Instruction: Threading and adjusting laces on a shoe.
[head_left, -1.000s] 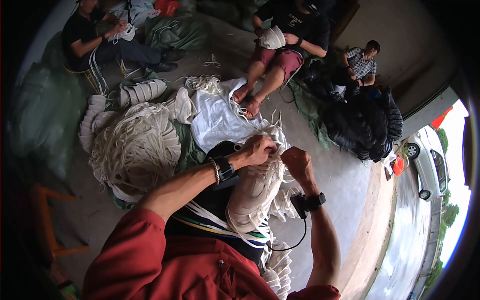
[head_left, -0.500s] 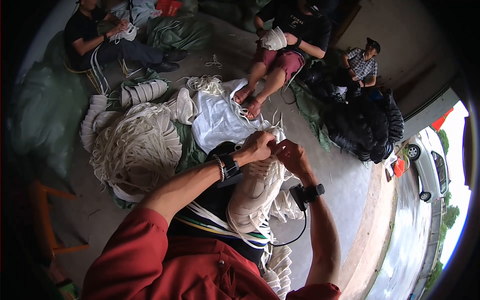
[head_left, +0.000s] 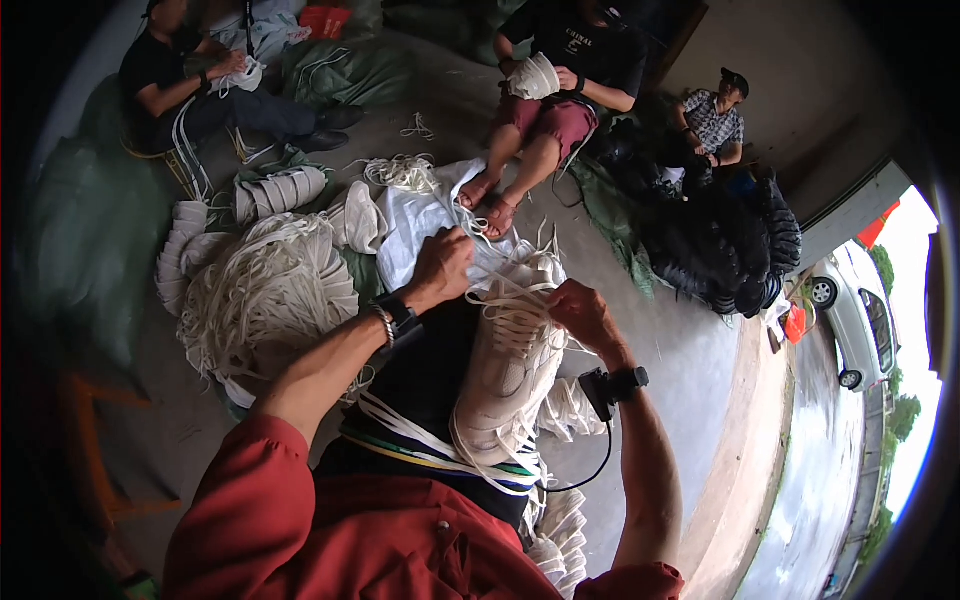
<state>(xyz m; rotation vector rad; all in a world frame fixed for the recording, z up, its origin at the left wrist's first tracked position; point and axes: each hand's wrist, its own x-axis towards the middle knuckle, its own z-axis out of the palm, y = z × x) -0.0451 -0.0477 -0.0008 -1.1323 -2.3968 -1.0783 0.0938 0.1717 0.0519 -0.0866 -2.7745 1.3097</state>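
An off-white sneaker (head_left: 505,380) rests on my lap, toe toward me, with laces crossing its upper eyelets. My left hand (head_left: 440,268) is closed in a pinch to the left of the shoe's opening. A white shoelace (head_left: 510,290) runs from it across the shoe. Close against the right side of the eyelets, my right hand (head_left: 585,318) pinches lace too; its fingertips are partly hidden. Loose laces (head_left: 400,425), white with some coloured ones, lie across my lap under the shoe. More off-white shoes (head_left: 575,408) sit just right of my lap.
At left lies a large heap of off-white shoes and laces (head_left: 270,290). A white sack (head_left: 408,235) is spread on the floor ahead, by a seated co-worker's feet (head_left: 490,205). Two other people sit farther off. Black shoes (head_left: 715,245) are piled at right; an orange stool (head_left: 90,430) stands at left.
My left hand has moved left and toward me, away from my right hand, drawing lace out across the shoe. My right hand has shifted slightly toward me.
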